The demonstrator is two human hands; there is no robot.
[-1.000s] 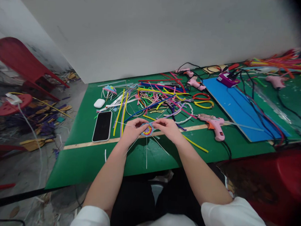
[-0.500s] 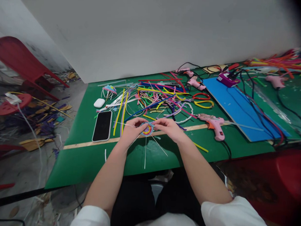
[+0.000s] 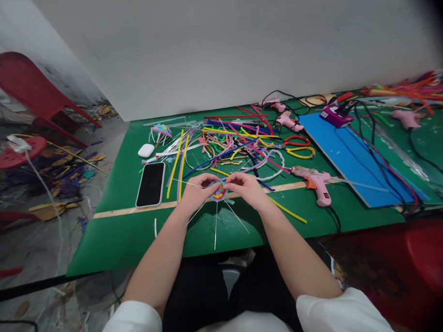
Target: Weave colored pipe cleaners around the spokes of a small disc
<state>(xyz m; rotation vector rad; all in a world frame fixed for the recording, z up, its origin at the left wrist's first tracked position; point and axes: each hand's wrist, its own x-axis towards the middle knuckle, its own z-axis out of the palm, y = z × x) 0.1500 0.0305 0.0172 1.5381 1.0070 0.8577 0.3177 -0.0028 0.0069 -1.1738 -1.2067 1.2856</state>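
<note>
Between my hands is a small woven disc [image 3: 218, 194] with rings of purple, yellow, red and light blue, and thin pale wires stick out from it. My left hand [image 3: 199, 192] pinches its left side with thumb and fingers. At the upper right edge my right hand [image 3: 245, 188] is closed, with thumb and fingertips pressed together near the blue rim. Fingers partly cover the disc's top. Just beyond lies a tangle of coloured pipe cleaners [image 3: 240, 142], and a blue-and-pink domed piece [image 3: 160, 130] sits at its left.
On the green table [image 3: 113, 249] lie a phone [image 3: 150, 185], a white case [image 3: 146, 150], yellow-handled scissors [image 3: 300, 152] and a pink glue gun [image 3: 319, 184]. A blue board [image 3: 352, 156] carries a purple power block [image 3: 335, 116] with black cables. A red chair [image 3: 35, 87] stands left.
The disc and both hands have shifted very slightly to the right. My right fingers have closed in further over the disc's upper edge.
</note>
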